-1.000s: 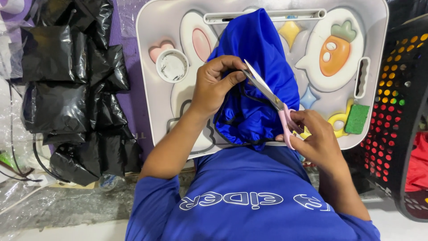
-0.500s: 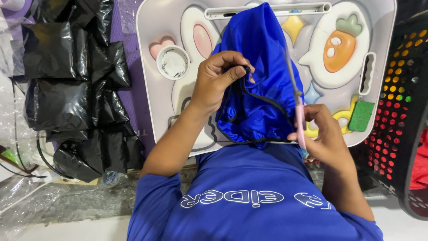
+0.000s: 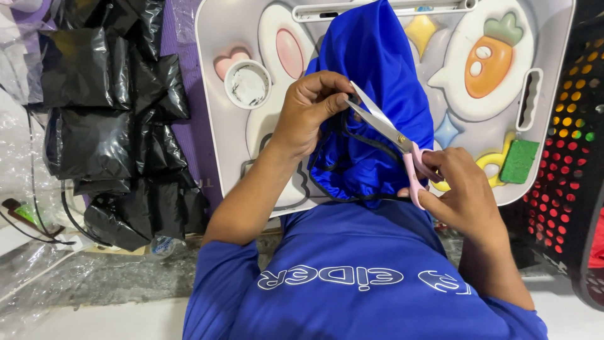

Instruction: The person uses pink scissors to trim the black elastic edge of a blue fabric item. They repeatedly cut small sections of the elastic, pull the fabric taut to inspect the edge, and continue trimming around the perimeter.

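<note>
We see the left hand pinching a blue bag on a white tray, the right hand gripping pink scissors, blades open at the bag

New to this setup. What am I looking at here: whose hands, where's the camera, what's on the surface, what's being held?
There is no machine: a person works with two bare hands, and one camera worn on the head looks down at them, so this is the only view.

The left hand pinches the hood of a blue garment where a thin black drawstring runs along its edge. The right hand holds pink-handled scissors, blades pointing toward the left hand's fingers.

The hood lies on a white tray with moulded shapes: a carrot, a star, a rabbit outline, a small round cup and a green block. To the left sit folded black plastic bags; to the right is a black perforated basket.
</note>
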